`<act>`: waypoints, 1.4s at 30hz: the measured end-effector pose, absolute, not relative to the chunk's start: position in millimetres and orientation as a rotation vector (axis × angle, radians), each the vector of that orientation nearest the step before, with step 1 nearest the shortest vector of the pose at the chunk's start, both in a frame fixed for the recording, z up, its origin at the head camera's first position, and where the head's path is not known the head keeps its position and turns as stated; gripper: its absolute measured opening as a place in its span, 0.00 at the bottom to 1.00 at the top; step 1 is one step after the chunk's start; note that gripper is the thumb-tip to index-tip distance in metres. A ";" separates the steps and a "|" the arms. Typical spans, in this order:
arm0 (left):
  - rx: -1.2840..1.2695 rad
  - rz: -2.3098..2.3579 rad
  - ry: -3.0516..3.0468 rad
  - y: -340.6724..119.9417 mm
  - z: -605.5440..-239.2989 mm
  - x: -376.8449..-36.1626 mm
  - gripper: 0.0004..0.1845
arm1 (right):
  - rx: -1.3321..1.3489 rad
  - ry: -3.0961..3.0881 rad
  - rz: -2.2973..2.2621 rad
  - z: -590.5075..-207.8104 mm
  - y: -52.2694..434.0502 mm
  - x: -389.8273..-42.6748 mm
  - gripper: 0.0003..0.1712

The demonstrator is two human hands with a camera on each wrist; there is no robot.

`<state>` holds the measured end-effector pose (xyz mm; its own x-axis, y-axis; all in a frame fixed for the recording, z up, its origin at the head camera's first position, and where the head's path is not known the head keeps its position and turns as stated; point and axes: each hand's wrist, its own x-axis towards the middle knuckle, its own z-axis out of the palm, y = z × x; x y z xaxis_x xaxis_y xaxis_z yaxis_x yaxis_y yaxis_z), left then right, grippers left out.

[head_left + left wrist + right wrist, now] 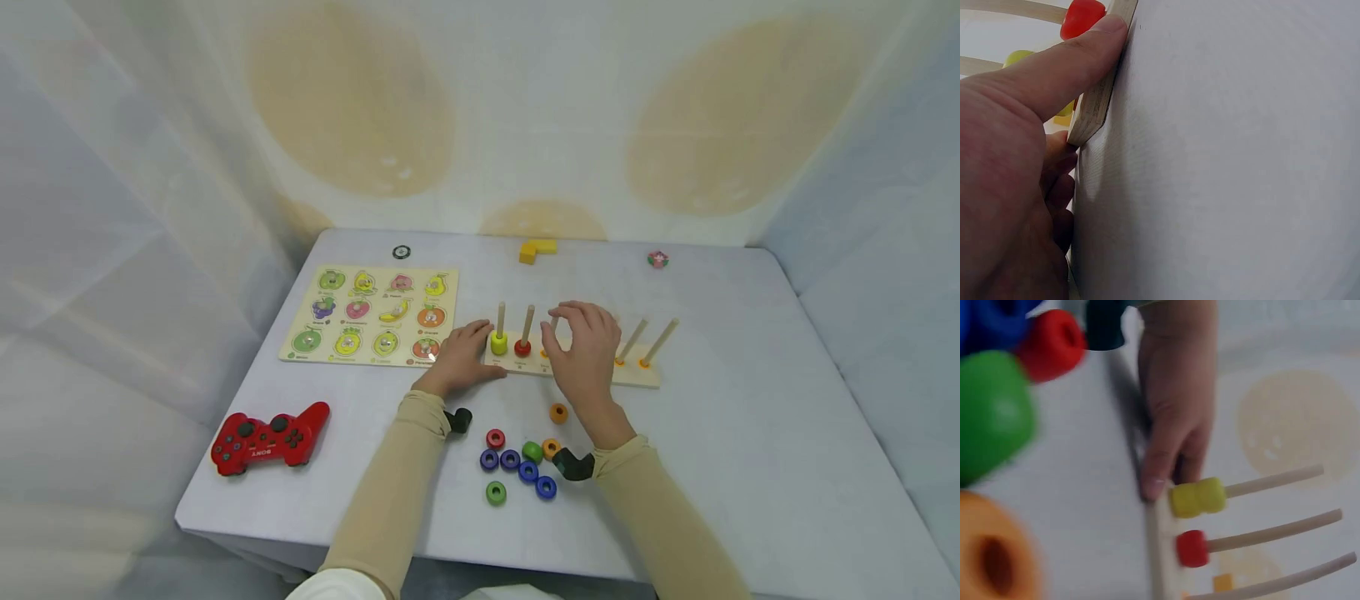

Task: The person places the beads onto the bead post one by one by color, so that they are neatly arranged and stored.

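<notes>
My left hand grips the left end of a wooden peg board, its thumb along the near edge. Two yellow rings are stacked on the leftmost peg, and one red ring sits on the peg beside it. Over the third peg is my right hand, thumb and forefinger curved but apart around the peg's upper part, with no ring visible between them. The right-hand pegs carry no rings, only orange marks at their bases. My right hand is out of sight in its own wrist view.
Loose rings lie nearer me: red, orange, green and several blue. A fruit puzzle board and red game controller are at left. Yellow blocks, a round chip and a small pink piece line the back.
</notes>
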<state>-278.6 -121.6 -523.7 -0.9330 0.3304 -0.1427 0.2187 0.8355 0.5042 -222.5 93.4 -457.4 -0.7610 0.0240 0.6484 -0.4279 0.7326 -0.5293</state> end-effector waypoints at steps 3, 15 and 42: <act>0.431 0.707 2.801 -121.4 -526.4 -279.6 0.53 | 0.382 -2.264 0.851 -473.7 94.8 -205.3 0.09; 0.431 0.686 2.827 -122.8 -519.5 -278.7 0.52 | 0.715 -2.890 0.754 -515.7 65.2 -140.0 0.20; 0.422 0.711 2.813 -122.9 -529.5 -281.7 0.53 | 0.451 -2.815 0.923 -501.4 67.6 -158.5 0.12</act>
<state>-281.7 -122.9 -529.5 -0.9370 0.3239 -0.1309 0.2228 0.8426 0.4902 -158.5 67.6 -501.4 -0.9445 -0.2369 0.2276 -0.3257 0.7661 -0.5541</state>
